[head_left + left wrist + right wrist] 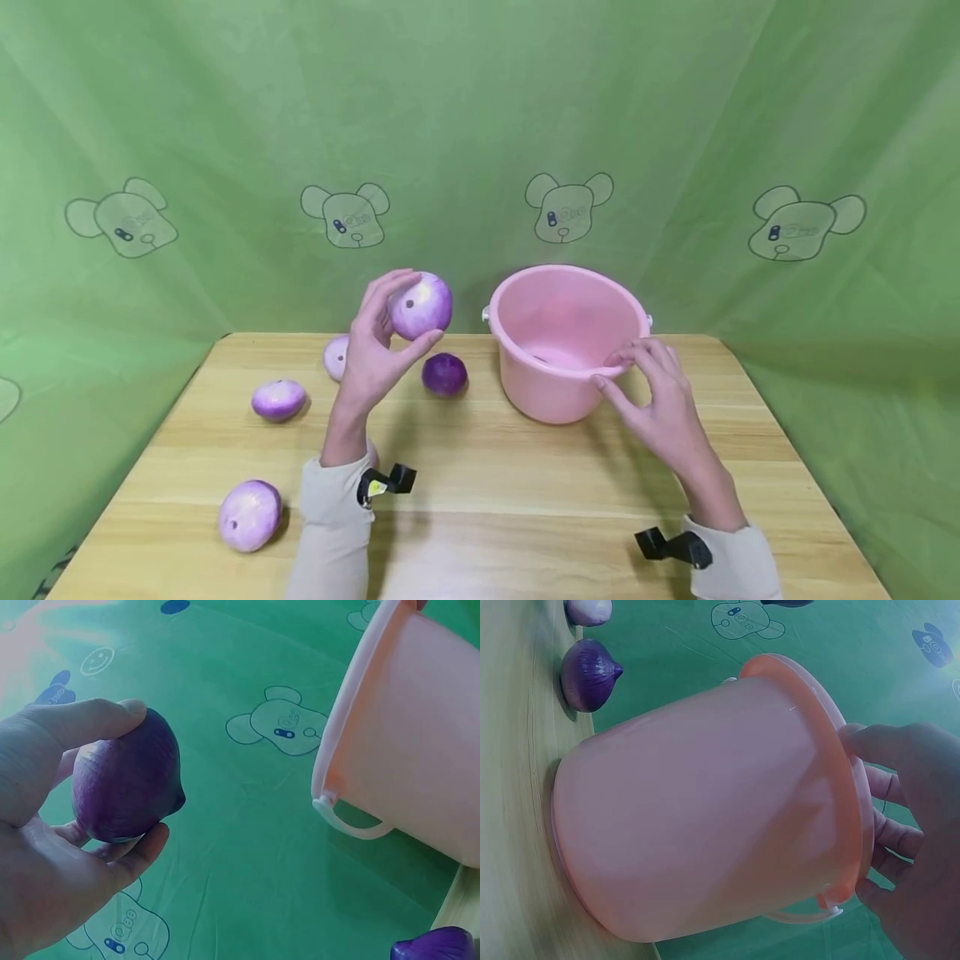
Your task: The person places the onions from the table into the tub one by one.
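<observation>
My left hand [375, 350] grips a purple onion [422, 307] between thumb and fingers, raised above the table to the left of the bucket. The left wrist view shows the same onion [129, 778] with its pointed tip turned toward the bucket. A pink bucket [551, 387] stands upright at the back right of the table. My right hand [660, 400] pinches its near right rim, thumb outside and fingers over the inner side. In the right wrist view the thumb presses the rim [859, 795]. A darker onion [445, 374] lies between the left hand and the bucket.
More purple onions lie on the left of the wooden table [480, 533]: one at mid-left [279, 401], one near the front [251, 516], one partly behind the left hand [335, 358]. Another is mostly hidden by the left wrist. A green curtain [465, 100] encloses the table.
</observation>
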`<state>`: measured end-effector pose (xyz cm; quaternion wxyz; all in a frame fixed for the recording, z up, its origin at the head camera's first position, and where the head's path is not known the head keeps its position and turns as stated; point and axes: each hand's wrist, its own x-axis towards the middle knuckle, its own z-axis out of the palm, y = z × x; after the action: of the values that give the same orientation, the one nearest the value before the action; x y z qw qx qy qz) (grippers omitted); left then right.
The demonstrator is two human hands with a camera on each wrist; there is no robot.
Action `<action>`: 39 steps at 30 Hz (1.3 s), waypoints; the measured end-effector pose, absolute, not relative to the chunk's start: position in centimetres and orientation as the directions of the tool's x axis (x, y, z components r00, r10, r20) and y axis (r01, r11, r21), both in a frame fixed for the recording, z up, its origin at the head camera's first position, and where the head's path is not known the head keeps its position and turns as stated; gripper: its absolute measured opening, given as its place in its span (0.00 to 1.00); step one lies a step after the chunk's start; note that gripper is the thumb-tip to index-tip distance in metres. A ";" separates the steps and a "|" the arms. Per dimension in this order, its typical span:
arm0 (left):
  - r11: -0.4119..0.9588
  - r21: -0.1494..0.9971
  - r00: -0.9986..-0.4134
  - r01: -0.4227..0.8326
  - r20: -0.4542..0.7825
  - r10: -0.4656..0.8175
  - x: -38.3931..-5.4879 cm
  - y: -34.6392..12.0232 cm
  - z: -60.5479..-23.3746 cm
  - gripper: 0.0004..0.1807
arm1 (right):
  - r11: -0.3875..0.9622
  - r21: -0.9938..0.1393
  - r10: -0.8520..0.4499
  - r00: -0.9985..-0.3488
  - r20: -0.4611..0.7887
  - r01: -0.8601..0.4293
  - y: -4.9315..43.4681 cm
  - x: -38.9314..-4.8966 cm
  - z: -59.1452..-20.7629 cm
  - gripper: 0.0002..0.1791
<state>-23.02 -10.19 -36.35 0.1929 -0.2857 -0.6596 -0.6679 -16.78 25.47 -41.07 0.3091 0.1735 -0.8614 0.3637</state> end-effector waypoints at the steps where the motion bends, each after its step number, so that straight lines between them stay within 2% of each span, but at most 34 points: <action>1: -0.051 0.770 -0.763 0.635 0.637 0.112 -22.9 -10.1 -36.3 0.39 | 0.675 -0.519 -0.075 -0.748 0.659 -0.525 25.5 -16.8 -41.1 0.16; 11: -0.088 0.759 -0.758 0.645 0.650 0.051 -20.8 -9.0 -34.5 0.36 | 0.670 -0.522 -0.075 -0.748 0.660 -0.528 25.5 -16.7 -41.0 0.16; 19: -0.136 0.733 -0.735 0.666 0.676 0.044 -22.2 -8.6 -36.7 0.38 | 0.669 -0.505 -0.085 -0.731 0.677 -0.545 25.6 -16.7 -41.0 0.17; 27: -0.167 0.705 -0.710 0.689 0.703 0.039 -22.3 -8.1 -37.2 0.38 | 0.671 -0.506 -0.084 -0.734 0.674 -0.542 25.6 -16.6 -41.1 0.16; 39: -0.191 0.720 -0.724 0.668 0.687 0.058 -22.4 -7.4 -37.7 0.38 | 0.670 -0.520 -0.078 -0.746 0.661 -0.530 25.5 -16.6 -40.9 0.16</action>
<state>-22.45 -7.44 -37.67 0.2147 -0.3031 -0.5986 -0.7097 -16.59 25.54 -40.90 0.3093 0.1769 -0.8598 0.3658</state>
